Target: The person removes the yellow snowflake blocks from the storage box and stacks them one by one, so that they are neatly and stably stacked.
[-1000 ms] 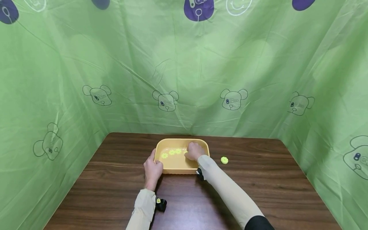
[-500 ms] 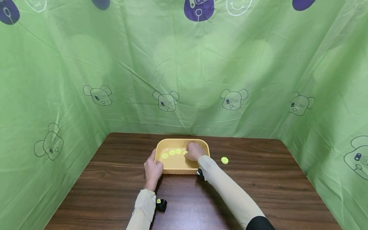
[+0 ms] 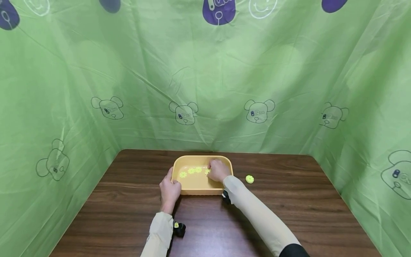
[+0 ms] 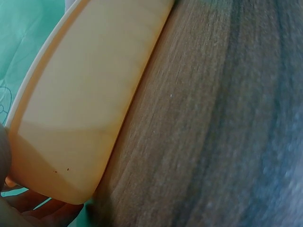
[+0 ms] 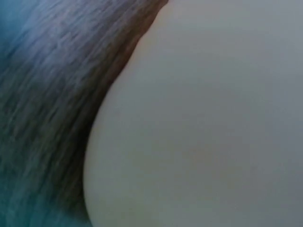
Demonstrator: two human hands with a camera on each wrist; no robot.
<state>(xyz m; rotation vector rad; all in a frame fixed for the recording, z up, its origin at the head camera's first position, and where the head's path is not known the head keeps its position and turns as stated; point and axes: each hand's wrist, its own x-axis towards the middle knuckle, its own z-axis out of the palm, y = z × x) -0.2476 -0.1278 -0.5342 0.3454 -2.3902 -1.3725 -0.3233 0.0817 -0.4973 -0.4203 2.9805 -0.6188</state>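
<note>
A shallow yellow rectangular tray [image 3: 199,191] lies on the table. My left hand [image 3: 170,191] grips its left end, thumb at the rim and fingers around the outside; the left wrist view shows the tray wall [image 4: 80,94] beside those fingers. My right hand [image 3: 219,170] reaches inside the tray's right part, fingers bent downward and their tips mostly hidden. Just left of them sits a small yellow flower-shaped piece [image 3: 207,171]. Several similar flower pieces [image 3: 191,171] form an uneven row across the tray floor. The right wrist view holds only the pale tray wall [image 5: 189,118], close and blurred.
Another yellow flower-shaped piece [image 3: 249,179] lies on the brown wood table [image 3: 289,200], right of the tray and near the right sleeve. Green printed curtain [image 3: 218,128] hangs behind the table and along both sides.
My right hand has shifted slightly to the right inside the tray, so more of the flower piece beside its fingers shows. The left hand keeps its grip, and the head view has moved a little.
</note>
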